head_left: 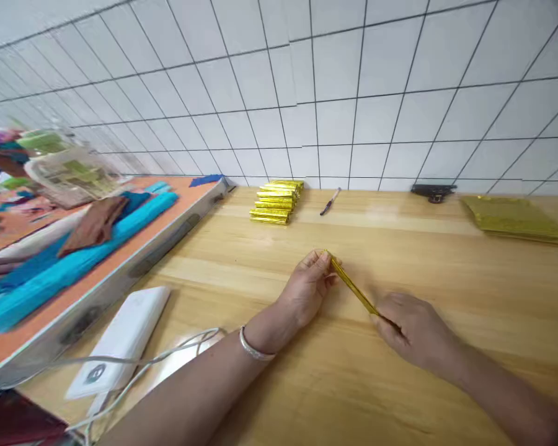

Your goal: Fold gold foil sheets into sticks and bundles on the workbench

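A narrow strip of gold foil (353, 288) stretches slantwise between my two hands, above the wooden table (279, 402). My left hand (309, 285) pinches its upper end between thumb and fingers. Around the lower end, the fingers of my right hand (416, 331) are closed, and this hand is slightly blurred. Beyond my hands, several rolled or folded gold foil pieces (274, 204) lie in a row by the wall. A pen (330, 203) rests to the right of them.
Flat gold sheets (516, 220) and a black object (433, 192) lie at the back right. On the left are a white power bank (121, 341) with cables (167, 356), and an orange-topped surface (23, 337) holding blue rolls (84, 260) and a brown piece (93, 226). A tiled wall (335, 93) stands behind.
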### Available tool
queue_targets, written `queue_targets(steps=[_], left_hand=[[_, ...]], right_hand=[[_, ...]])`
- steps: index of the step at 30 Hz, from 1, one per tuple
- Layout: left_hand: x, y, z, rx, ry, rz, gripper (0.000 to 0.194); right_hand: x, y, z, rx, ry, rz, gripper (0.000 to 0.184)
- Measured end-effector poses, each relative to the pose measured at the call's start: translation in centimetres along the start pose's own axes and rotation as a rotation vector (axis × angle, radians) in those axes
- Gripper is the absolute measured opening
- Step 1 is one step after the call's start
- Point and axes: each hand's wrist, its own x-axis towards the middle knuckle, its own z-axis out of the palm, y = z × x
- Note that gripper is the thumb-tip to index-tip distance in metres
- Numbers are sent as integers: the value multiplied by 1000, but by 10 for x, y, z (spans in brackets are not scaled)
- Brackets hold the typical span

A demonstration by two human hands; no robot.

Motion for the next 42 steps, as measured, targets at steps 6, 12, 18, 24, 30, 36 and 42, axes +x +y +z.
queue_targets(steps=[6, 12, 18, 24, 30, 36, 42], left_hand=[[-20, -9, 23, 140, 21, 96, 17], [-38, -24, 41, 180, -115, 49, 27], [-37, -23, 41, 219, -75, 76, 28], [-37, -25, 39, 218, -95, 69, 22], [-31, -14, 32, 210, -32, 118, 14], [-28, -10, 31, 175, -5, 103, 14], [-19, -1, 26, 125, 72, 137, 16]], right_hand=[[5, -15, -4, -23, 80, 58, 18], [4, -25, -5, 155, 153, 40, 14], [3, -26, -5, 135, 241, 25, 20], [2, -23, -4, 147, 208, 19, 28], [4, -24, -8, 201, 148, 93, 29], [3, -17, -8, 173, 86, 100, 31], [2, -10, -8, 188, -2, 204, 30]])
